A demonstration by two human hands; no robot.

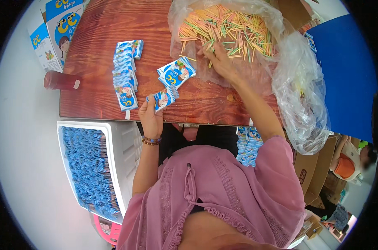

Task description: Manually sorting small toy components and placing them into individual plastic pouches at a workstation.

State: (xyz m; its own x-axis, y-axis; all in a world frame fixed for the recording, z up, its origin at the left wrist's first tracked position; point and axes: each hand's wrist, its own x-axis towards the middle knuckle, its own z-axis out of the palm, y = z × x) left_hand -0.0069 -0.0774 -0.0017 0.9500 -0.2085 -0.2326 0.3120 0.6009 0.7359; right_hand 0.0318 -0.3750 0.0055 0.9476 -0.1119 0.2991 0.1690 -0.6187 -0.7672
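My left hand [150, 118], with a beaded bracelet at its wrist, grips a small blue-and-white packet [164, 99] over the table's near edge. Just beyond it lie a few similar loose packets [177, 73]. Farther left, a row of overlapping packets [125, 75] runs away from me. My right hand [220, 62] reaches to the near left side of a heap of thin coloured sticks [243, 31], in yellow, orange, pink and green. Its fingers are pinched around a stick or sticks; how many is hidden. The heap rests on an opened clear plastic bag [301, 83].
The reddish wooden table [97, 29] carries a red jar [60, 80] on its left edge. Below stands a white foam box [109, 137] full of blue packets [89, 171]. Printed cartons [64, 29] stand far left. Right are a blue panel [347, 75], cardboard boxes [307, 171] and another person [351, 162].
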